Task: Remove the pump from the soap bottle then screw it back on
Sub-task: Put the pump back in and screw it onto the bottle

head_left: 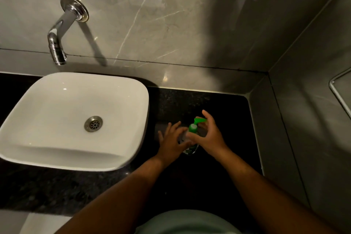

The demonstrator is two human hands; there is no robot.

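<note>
Here, on the dark stone counter [218, 104] just right of the white basin [34, 112], I watch a clear soap bottle [190, 149] stand upright between a person's two bare hands; the left hand [171, 141] lies against the bottle's left side with its fingers spread, more bracing than gripping, though I cannot tell how firmly it presses; the right hand [208, 135] curls around the neck, thumb and fingers closed near the green pump [195, 124], whose nozzle pokes out past the fingers toward the back wall; the pump sits seated on the bottle, its collar down against the neck, so I judge this to be either the start of the unscrewing or the last turns of screwing back on, and the frame alone does not settle which; the next move, as I read it, calls for the left hand to hold the body steady while the right twists the collar, keeping the bottle upright so nothing spills; a chrome tap [57, 43] juts from the grey wall above the basin, idle.
</note>
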